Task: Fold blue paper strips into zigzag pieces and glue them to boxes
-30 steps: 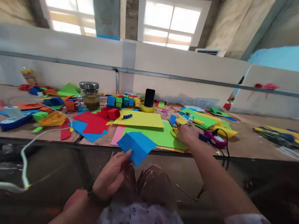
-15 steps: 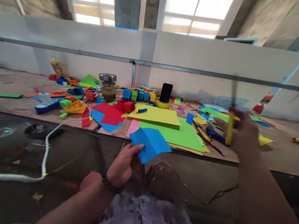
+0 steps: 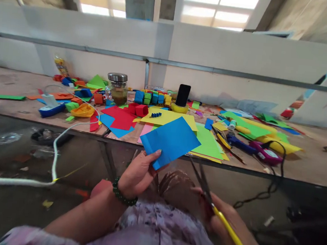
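Observation:
My left hand (image 3: 140, 170) pinches the lower left corner of a blue sheet of paper (image 3: 173, 142), thumb on top, held up in front of the table edge. To the right and lower, my right hand (image 3: 223, 217) grips a pair of scissors (image 3: 215, 210) with yellow handles. The blades are slightly parted and point up and left toward the paper, apart from it. Behind the blue paper lie a yellow sheet (image 3: 169, 118) and a stack of green sheets (image 3: 209, 142) on the table.
On the table (image 3: 318, 168) stand a glass jar (image 3: 117, 89) with a metal lid and a phone (image 3: 182, 95) on a yellow stand. Red paper (image 3: 120, 118) lies left, pliers (image 3: 241, 143) and a magenta device (image 3: 267, 153) right. A white cable (image 3: 56, 154) hangs over the front edge.
My right hand has brought the scissors from above the right side of the table down and left, near my lap. The blue paper has turned and now appears flatter.

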`<state>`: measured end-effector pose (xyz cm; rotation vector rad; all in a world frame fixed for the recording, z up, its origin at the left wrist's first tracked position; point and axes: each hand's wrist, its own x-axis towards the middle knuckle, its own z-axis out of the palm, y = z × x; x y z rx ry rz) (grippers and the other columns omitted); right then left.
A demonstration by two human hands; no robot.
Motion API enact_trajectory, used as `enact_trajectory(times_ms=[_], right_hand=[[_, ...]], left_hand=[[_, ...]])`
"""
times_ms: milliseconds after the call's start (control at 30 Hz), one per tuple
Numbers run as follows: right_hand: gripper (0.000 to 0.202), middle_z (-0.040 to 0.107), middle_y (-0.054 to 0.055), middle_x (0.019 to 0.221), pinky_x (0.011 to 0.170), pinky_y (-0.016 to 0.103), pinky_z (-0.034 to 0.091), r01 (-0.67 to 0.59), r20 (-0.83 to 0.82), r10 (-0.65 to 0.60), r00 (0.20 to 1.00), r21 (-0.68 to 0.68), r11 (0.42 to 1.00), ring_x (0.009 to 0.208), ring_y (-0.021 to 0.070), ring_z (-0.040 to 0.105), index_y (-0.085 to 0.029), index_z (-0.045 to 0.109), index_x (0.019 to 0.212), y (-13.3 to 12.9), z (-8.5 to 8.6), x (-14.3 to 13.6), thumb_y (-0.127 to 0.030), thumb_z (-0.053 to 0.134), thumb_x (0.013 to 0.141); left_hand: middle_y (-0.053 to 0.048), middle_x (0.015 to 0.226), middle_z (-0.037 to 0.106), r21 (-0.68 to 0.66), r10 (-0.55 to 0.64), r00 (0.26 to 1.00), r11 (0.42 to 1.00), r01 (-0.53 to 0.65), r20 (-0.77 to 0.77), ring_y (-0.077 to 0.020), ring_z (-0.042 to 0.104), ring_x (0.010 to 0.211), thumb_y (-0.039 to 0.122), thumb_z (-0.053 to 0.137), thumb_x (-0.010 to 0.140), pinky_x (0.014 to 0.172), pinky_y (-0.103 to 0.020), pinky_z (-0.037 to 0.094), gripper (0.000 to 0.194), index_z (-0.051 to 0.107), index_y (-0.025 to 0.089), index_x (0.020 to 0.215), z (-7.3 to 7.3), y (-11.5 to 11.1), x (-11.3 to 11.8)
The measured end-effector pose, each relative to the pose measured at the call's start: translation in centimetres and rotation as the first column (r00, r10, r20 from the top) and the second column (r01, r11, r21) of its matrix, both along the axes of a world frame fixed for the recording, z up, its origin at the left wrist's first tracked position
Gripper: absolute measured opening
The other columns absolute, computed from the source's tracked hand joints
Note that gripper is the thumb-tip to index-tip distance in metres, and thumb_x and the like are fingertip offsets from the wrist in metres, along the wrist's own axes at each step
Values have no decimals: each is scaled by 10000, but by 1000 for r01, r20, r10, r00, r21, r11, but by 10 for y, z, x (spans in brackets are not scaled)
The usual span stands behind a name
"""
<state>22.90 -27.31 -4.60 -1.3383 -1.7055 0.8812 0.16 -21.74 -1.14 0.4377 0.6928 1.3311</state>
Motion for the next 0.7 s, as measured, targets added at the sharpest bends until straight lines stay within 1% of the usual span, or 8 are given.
enact_trajectory(times_ms=[100,167,233,300,367,467,567,700], right_hand=[[545,559,11,588,499,244,361,-49,51,49,998,-3,999,544,159,495,-188,701,1013,-10,6,-8,-622,516,740],[511,541,3,549,459,232,330,-68,56,71,996,-41,997,494,142,459,-180,708,972,-10,9,-13,-601,511,757],[491,561,3,556,431,227,308,-88,66,93,994,-70,994,458,127,433,-174,709,944,-9,12,-17,-587,516,764],[474,589,9,586,451,227,327,-100,91,105,990,-58,993,477,130,457,-171,713,936,-9,12,-18,-570,512,777],[472,602,13,602,492,232,356,-113,109,117,987,-37,993,528,149,498,-171,717,934,-9,13,-18,-565,508,780],[477,593,14,584,495,232,363,-141,112,145,983,-44,989,532,153,496,-163,722,887,-8,15,-20,-578,516,770],[487,572,10,556,467,223,355,-169,99,174,980,-54,984,481,132,456,-156,717,841,-7,16,-25,-591,507,775],[505,561,18,543,501,225,391,-157,81,159,984,-21,987,519,149,487,-155,712,813,-6,16,-30,-614,508,770]], left_hand=[[-75,1097,684,3,8,1000,1000,-8,5,-165,672,902,112,620,818,830,-286,556,393,562,173,1202,3,-3,4],[-76,1070,694,-31,28,1000,999,-28,10,-155,677,866,94,591,832,811,-274,558,375,563,162,1200,4,-3,5],[-72,1062,697,-47,47,999,998,-46,19,-142,676,848,89,560,851,796,-259,559,349,566,158,1192,5,-3,5],[-65,1069,695,-37,57,998,998,-56,29,-138,674,856,97,549,860,799,-260,560,336,566,166,1189,6,-3,2],[-65,1085,688,-10,51,998,999,-50,42,-152,671,892,110,559,858,827,-289,558,349,559,177,1201,7,-2,0],[-72,1099,682,12,33,998,999,-34,49,-172,666,920,119,572,851,848,-325,554,373,552,180,1218,7,-3,-2],[-72,1068,695,-2,20,999,1000,-19,41,-157,672,875,110,559,858,809,-287,558,339,574,164,1193,6,-5,0],[-61,1020,712,-2,5,999,1000,-5,48,-130,675,820,92,556,859,763,-228,548,322,593,155,1172,4,-7,4]])
